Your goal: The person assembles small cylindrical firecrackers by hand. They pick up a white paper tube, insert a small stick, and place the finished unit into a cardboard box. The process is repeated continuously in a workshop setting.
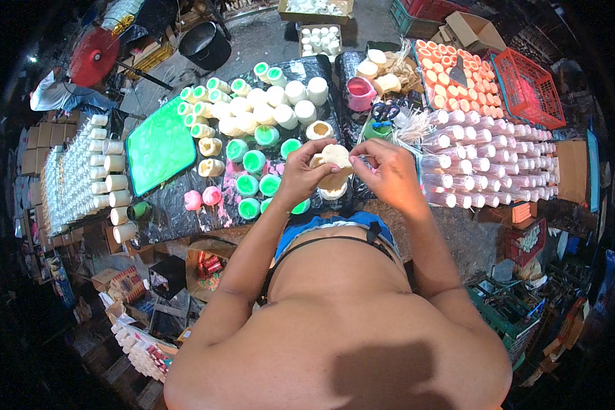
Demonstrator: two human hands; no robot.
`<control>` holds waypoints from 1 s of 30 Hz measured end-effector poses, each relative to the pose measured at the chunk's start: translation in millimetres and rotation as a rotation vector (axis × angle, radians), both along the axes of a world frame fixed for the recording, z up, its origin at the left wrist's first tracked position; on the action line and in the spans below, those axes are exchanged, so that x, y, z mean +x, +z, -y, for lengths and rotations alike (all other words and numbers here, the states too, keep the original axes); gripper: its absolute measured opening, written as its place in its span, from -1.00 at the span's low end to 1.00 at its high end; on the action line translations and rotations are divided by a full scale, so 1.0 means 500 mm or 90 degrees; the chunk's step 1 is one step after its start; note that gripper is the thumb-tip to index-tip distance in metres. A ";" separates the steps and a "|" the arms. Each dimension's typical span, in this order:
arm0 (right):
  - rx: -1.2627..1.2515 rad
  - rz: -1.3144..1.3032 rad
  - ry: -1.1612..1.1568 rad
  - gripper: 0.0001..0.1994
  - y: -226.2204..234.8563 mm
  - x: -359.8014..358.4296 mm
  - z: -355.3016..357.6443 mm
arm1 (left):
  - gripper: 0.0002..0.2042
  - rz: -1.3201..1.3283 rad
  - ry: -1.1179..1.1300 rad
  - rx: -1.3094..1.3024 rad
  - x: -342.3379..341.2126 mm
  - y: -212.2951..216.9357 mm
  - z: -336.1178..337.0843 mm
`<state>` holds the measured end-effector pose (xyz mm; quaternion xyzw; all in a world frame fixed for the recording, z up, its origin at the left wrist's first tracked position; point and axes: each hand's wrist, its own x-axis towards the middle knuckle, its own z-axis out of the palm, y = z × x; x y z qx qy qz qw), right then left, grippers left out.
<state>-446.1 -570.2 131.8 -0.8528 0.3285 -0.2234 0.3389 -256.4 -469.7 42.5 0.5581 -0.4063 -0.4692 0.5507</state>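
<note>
Green, flat and rectangular, a plastic tray [160, 145] lies at the left of the black-covered worktable [178, 215], with green-topped round cups [254, 161] just right of it. At centre I see my left hand [301, 174] and right hand [388, 169] both pinching one pale, cream-coloured round lump [334, 158] held above the table's near edge (fingers closed on its rim from either side). Right of the hands lie rows of clear plastic bottles [488, 154] and a red wire basket [529, 89].
</note>
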 end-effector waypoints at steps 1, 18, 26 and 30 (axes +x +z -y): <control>-0.013 0.010 0.014 -0.89 0.002 0.004 0.001 | -0.47 0.024 0.006 -0.010 -0.001 0.003 -0.001; -0.146 0.009 0.074 -0.90 -0.003 0.023 0.018 | -0.61 -0.039 0.036 -0.094 -0.025 0.048 -0.002; -0.084 -0.029 0.089 -0.88 0.002 0.012 0.010 | -0.75 0.122 -0.037 -0.077 -0.002 0.019 0.018; 0.166 0.006 0.009 -0.82 -0.046 -0.050 0.063 | -0.78 0.122 -0.013 -0.069 0.022 0.014 0.005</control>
